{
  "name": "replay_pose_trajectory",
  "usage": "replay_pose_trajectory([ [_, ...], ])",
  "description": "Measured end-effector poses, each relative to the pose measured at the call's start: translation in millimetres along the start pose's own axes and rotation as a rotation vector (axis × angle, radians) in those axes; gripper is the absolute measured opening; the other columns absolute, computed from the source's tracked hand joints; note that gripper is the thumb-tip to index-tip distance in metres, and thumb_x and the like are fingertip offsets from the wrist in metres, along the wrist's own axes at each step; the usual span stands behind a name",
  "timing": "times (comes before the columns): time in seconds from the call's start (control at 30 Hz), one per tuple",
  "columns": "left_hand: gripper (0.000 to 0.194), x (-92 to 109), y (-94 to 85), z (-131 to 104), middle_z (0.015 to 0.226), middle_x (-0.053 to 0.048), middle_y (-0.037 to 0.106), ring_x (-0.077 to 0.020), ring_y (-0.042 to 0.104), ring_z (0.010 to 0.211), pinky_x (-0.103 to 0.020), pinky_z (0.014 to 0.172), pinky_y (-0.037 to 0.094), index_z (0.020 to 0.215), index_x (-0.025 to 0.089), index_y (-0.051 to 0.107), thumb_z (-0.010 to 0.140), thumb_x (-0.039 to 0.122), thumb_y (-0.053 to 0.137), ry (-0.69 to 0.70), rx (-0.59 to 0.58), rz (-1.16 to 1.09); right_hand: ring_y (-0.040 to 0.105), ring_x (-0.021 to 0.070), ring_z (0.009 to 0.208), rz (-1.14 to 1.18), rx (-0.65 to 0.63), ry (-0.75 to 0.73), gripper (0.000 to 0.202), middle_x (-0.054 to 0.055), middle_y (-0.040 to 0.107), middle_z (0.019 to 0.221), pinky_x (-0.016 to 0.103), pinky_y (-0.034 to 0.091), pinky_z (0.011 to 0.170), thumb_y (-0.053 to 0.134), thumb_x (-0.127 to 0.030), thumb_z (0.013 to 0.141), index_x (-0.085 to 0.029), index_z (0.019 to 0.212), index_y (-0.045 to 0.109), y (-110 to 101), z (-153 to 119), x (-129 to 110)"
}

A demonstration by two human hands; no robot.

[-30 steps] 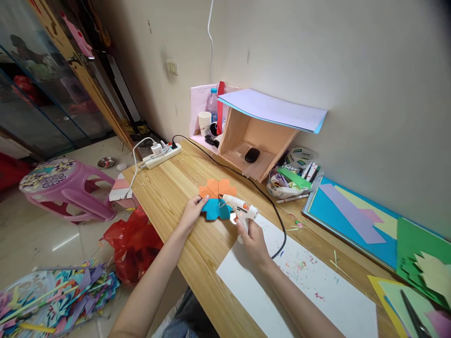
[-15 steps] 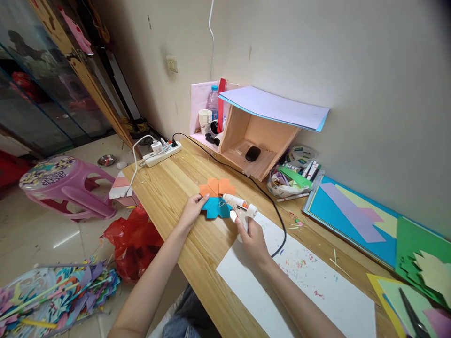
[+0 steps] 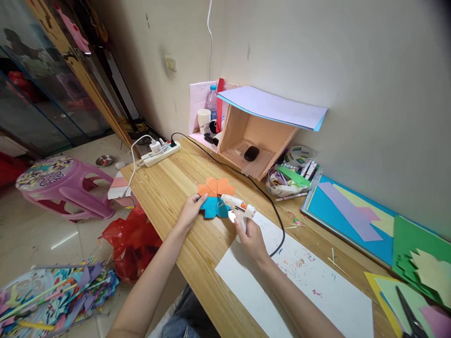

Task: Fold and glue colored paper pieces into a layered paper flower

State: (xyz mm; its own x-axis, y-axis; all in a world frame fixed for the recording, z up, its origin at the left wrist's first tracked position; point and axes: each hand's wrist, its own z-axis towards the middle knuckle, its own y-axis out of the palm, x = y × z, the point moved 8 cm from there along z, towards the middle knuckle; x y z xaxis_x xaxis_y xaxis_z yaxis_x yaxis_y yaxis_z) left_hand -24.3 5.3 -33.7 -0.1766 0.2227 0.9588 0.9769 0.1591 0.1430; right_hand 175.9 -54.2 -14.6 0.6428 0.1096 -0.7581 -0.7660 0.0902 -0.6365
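A folded paper piece, orange on its far half (image 3: 212, 186) and blue on its near half (image 3: 211, 208), lies on the wooden table. My left hand (image 3: 191, 210) pinches its left edge between thumb and fingers. Wrapped round the handle of a white glue gun (image 3: 239, 210) is my right hand (image 3: 252, 239). The gun's tip points left and sits over the middle of the paper, where orange and blue meet. Whether the tip touches the paper cannot be told.
A black cord (image 3: 262, 188) curves round the gun's right side. White paper (image 3: 299, 281) lies under my right arm. Behind are a power strip (image 3: 162, 154), a cardboard box (image 3: 239, 126) and a tub of scraps (image 3: 282, 190). Scissors (image 3: 408, 312) lie at the lower right.
The whole view has shifted very slightly. The glue gun's tip has moved a little towards the middle of the paper; both hands keep their hold.
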Motion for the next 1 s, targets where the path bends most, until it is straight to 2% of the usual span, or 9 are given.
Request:
replay_pose_trajectory([
  [0.43,0.038,6,-2.6,-1,0.048,0.005,0.047,-0.0068,0.039,0.047,-0.02,0.047,0.031,0.054,0.014,0.053,0.057,0.048,0.07,0.03,0.035,-0.039,0.037,0.0121,0.048,-0.037,0.007,0.001,0.04,-0.004,0.037,0.052,0.026,0.028,0.048,0.036,-0.053,0.083,-0.022,0.058,0.029,-1,-2,-4],
  [0.87,0.037,4,-8.7,2,0.053,0.003,0.051,-0.0072,0.041,0.049,-0.02,0.05,0.035,0.059,0.013,0.057,0.057,0.047,0.07,0.044,0.073,-0.084,0.044,0.0144,0.053,-0.049,-0.051,-0.035,0.038,0.001,0.05,0.057,0.026,0.032,0.052,0.036,-0.049,0.085,-0.017,0.066,0.047,3,-2,-4],
  [1.0,0.036,5,-10.5,2,0.053,0.004,0.051,-0.0073,0.041,0.05,-0.02,0.051,0.035,0.061,0.013,0.058,0.058,0.046,0.07,0.052,0.08,-0.082,0.046,0.0147,0.055,0.032,-0.091,-0.01,0.04,0.002,0.053,0.06,0.026,0.034,0.053,0.037,-0.048,0.085,-0.014,0.076,0.055,4,-2,-5],
])
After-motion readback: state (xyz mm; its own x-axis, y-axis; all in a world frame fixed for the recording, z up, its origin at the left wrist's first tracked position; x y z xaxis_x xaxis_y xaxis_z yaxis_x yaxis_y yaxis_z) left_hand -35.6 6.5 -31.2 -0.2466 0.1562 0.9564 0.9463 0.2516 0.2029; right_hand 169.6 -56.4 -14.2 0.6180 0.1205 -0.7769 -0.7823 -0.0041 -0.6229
